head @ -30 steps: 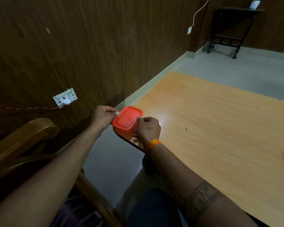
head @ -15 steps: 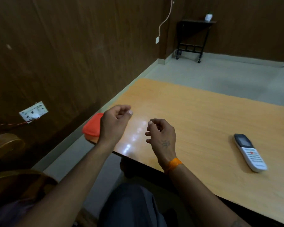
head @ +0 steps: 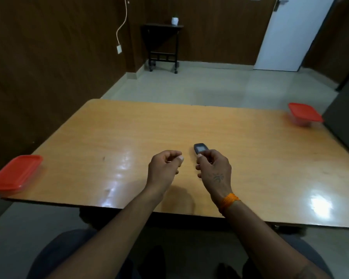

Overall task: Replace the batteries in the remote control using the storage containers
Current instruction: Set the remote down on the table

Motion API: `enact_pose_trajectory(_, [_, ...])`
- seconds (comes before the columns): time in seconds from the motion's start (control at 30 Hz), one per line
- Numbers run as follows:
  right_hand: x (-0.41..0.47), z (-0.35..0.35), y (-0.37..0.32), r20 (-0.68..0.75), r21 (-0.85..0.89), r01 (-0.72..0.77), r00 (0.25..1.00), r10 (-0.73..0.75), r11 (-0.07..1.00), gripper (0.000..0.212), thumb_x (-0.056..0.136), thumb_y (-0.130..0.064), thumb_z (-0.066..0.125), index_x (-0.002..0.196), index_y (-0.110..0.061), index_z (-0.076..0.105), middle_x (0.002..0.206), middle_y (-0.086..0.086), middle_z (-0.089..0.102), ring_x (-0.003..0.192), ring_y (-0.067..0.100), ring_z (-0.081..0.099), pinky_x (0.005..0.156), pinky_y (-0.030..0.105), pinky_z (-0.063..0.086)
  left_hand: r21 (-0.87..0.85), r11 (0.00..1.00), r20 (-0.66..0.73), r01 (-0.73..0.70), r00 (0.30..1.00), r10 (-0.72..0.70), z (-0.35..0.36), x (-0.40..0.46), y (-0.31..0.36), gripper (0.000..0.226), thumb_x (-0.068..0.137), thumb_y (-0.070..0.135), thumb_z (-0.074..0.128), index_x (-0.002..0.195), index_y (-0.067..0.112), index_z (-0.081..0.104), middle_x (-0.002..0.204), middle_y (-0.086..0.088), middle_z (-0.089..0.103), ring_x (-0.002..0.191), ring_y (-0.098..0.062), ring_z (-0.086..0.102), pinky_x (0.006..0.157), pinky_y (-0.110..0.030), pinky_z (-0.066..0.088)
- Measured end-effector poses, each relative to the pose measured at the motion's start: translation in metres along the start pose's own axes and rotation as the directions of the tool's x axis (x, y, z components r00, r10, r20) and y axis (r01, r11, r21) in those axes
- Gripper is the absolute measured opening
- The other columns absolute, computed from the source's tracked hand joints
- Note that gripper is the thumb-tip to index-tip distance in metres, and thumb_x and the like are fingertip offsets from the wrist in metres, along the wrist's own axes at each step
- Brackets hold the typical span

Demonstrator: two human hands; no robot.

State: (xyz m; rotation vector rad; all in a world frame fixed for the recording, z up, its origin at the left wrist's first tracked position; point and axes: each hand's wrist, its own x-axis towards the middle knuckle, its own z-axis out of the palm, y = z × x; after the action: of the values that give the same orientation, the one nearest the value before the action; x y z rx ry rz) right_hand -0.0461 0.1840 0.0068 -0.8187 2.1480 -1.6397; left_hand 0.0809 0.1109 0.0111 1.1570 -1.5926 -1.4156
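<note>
The remote control (head: 199,148) lies near the middle of the wooden table (head: 109,133). Only its dark screen end shows. My right hand (head: 215,170) hovers over its near part with loosely curled fingers, and whether they touch it is hidden. My left hand (head: 163,170) hangs just left of it, half curled and holding nothing. A storage container with a red lid (head: 15,172) sits closed at the table's near left corner. A second red-lidded container (head: 304,114) stands closed at the far right corner.
A dark wood-panelled wall (head: 48,67) runs along the left. At the back stand a small black side table (head: 162,45) and a white door (head: 294,33). A dark cabinet (head: 347,117) stands beside the table's right edge. My legs are under the near edge.
Both hands let go of the left red container and moved right to the table's middle. My view swung right, so the remote and the second container came into sight.
</note>
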Motion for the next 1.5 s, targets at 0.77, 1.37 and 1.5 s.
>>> enact_pose_trajectory(0.77, [0.073,0.011,0.032,0.008,-0.240,-0.070,0.997,0.074,0.968,0.015,0.084,-0.018,0.069,0.087,-0.010,0.081,0.088,0.009,0.079,0.082,0.025,0.070,0.065,0.040,0.060,0.122,0.979,0.022,0.161,0.986,-0.165,0.077,0.079,-0.012,0.044,0.073,0.007,0.078,0.115,0.018,0.080,0.101,0.003,0.082,0.092,-0.016,0.078,0.087,-0.040,0.065])
enact_pose_trajectory(1.37, [0.115,0.071,0.032,0.021,-0.162,-0.177,0.983,0.183,0.971,0.018,0.083,-0.015,0.065,0.086,-0.008,0.081,0.091,0.010,0.080,0.085,0.026,0.071,0.059,0.032,0.054,0.128,0.977,0.001,0.172,0.985,-0.173,0.051,0.147,-0.029,0.043,0.075,-0.004,0.074,0.113,0.017,0.080,0.106,-0.003,0.081,0.099,-0.021,0.076,0.091,-0.042,0.064])
enact_pose_trajectory(1.5, [0.114,0.070,0.034,0.035,-0.150,-0.174,0.983,0.181,0.973,0.020,0.083,-0.018,0.065,0.093,-0.008,0.080,0.096,0.010,0.079,0.089,0.025,0.071,0.068,0.036,0.059,0.204,0.973,0.016,0.105,0.994,-0.111,0.048,0.144,-0.026,0.042,0.082,-0.001,0.076,0.122,0.013,0.076,0.115,-0.005,0.079,0.105,-0.020,0.073,0.095,-0.040,0.061])
